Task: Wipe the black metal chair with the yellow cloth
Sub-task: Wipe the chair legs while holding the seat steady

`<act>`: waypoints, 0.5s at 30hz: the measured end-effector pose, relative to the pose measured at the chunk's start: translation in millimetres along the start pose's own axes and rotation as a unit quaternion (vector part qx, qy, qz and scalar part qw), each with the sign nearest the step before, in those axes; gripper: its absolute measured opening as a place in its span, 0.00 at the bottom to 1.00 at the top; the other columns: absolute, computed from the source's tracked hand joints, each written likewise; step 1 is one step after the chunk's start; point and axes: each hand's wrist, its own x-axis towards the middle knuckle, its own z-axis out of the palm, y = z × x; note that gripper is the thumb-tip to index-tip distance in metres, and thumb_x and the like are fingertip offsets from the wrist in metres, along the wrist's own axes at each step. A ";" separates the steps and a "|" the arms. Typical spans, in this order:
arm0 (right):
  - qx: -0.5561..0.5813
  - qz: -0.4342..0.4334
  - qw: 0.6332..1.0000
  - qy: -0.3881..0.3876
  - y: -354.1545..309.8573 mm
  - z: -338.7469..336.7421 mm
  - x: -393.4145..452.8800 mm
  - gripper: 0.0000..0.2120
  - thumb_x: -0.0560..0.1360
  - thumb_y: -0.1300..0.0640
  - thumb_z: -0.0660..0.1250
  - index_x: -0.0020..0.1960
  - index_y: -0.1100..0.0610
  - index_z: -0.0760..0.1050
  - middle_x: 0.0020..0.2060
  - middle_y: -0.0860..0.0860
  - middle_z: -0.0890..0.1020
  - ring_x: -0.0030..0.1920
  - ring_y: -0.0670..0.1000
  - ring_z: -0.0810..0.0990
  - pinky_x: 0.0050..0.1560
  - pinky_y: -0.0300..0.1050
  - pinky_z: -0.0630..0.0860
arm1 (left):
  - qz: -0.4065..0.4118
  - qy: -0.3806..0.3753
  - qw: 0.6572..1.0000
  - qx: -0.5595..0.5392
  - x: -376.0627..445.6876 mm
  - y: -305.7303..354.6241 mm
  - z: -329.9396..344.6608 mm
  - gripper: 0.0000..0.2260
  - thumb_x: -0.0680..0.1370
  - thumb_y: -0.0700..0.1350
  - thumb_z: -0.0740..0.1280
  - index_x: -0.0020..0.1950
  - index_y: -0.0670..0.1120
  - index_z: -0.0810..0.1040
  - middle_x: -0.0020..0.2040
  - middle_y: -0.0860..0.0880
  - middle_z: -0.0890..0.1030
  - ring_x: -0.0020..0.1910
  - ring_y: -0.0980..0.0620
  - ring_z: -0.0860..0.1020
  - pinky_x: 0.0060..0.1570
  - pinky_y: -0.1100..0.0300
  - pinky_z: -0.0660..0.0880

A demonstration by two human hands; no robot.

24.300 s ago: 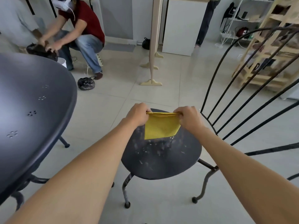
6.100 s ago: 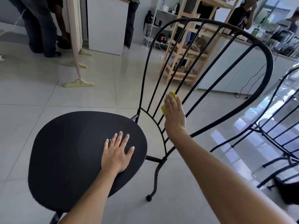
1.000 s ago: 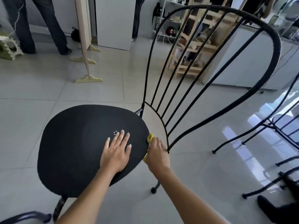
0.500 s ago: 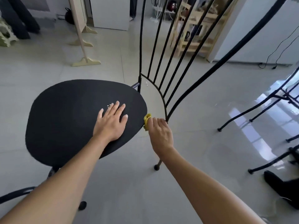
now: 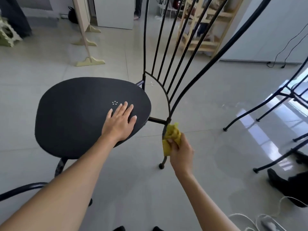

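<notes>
The black metal chair [image 5: 75,114] stands on the tiled floor, its round seat at centre left and its spindle back rising at centre right. My left hand [image 5: 120,122] lies flat on the seat's right part, fingers spread, holding nothing. My right hand [image 5: 180,150] grips the bunched yellow cloth [image 5: 171,135] and presses it around the chair's rear right leg [image 5: 164,160], just below the seat level. The leg's ball foot shows under the cloth.
More black metal chair legs [image 5: 260,110] stand at the right. A dark shoe [image 5: 283,180] and white cords [image 5: 250,219] lie on the floor at lower right. A wooden stand [image 5: 88,52], a wooden shelf [image 5: 210,25] and a white cabinet lie beyond. A curved black bar [image 5: 21,189] is at lower left.
My right hand has slid with the cloth from the seat's edge down onto the rear right leg. My left hand stays flat on the seat.
</notes>
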 end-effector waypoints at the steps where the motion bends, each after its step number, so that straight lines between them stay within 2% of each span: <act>1: 0.027 0.042 0.999 0.011 5.0 -3.0 1.8 0.02 0.78 0.59 0.63 0.47 0.56 0.73 0.33 0.44 0.76 0.37 0.51 0.75 0.34 0.39 0.67 | 0.002 -0.001 1.000 0.004 2.5 0.9 0.7 0.25 0.81 0.56 0.46 0.77 0.53 0.50 0.79 0.52 0.49 0.77 0.55 0.46 0.75 0.50 0.43; 3: 0.061 0.094 0.993 0.022 9.1 -7.0 9.4 0.06 0.79 0.56 0.61 0.53 0.56 0.74 0.37 0.45 0.77 0.40 0.51 0.76 0.36 0.42 0.67 | 0.005 -0.001 1.000 0.009 9.6 2.3 3.0 0.25 0.81 0.57 0.46 0.77 0.53 0.50 0.79 0.52 0.48 0.77 0.55 0.46 0.75 0.49 0.43; 5: 0.092 0.102 0.990 0.025 8.4 -5.8 20.6 0.09 0.80 0.54 0.59 0.57 0.56 0.73 0.40 0.46 0.77 0.42 0.49 0.75 0.42 0.42 0.67 | 0.005 -0.001 1.000 0.009 16.4 6.1 6.8 0.26 0.80 0.58 0.46 0.77 0.54 0.50 0.79 0.52 0.48 0.77 0.55 0.46 0.75 0.49 0.43; 7: 0.129 0.087 0.987 0.030 3.7 2.8 31.8 0.09 0.81 0.53 0.58 0.56 0.55 0.72 0.41 0.45 0.78 0.42 0.47 0.76 0.43 0.40 0.68 | 0.003 0.000 1.000 0.002 23.8 11.7 9.8 0.26 0.80 0.59 0.46 0.77 0.54 0.50 0.79 0.53 0.48 0.77 0.56 0.46 0.75 0.49 0.42; 9: 0.172 0.066 0.983 0.008 -5.4 19.6 39.7 0.07 0.81 0.53 0.59 0.56 0.53 0.71 0.43 0.45 0.79 0.42 0.42 0.77 0.42 0.36 0.69 | -0.001 0.004 1.000 -0.002 28.8 14.6 10.4 0.26 0.80 0.59 0.46 0.77 0.55 0.51 0.79 0.53 0.48 0.77 0.56 0.45 0.74 0.49 0.41; 12: 0.221 0.033 0.974 -0.026 -17.7 51.4 46.0 0.08 0.80 0.58 0.61 0.57 0.52 0.67 0.46 0.47 0.78 0.41 0.36 0.77 0.41 0.28 0.71 | -0.001 0.006 1.000 0.000 29.5 14.5 10.5 0.26 0.80 0.59 0.45 0.77 0.55 0.50 0.79 0.54 0.48 0.77 0.56 0.45 0.74 0.49 0.41; 15: 0.239 0.040 0.970 0.003 -16.0 69.2 56.2 0.07 0.78 0.59 0.63 0.56 0.56 0.68 0.46 0.49 0.79 0.38 0.36 0.77 0.39 0.31 0.72 | 0.001 0.006 1.000 0.000 30.7 13.1 11.5 0.26 0.80 0.60 0.45 0.77 0.55 0.50 0.79 0.54 0.47 0.77 0.57 0.45 0.74 0.50 0.41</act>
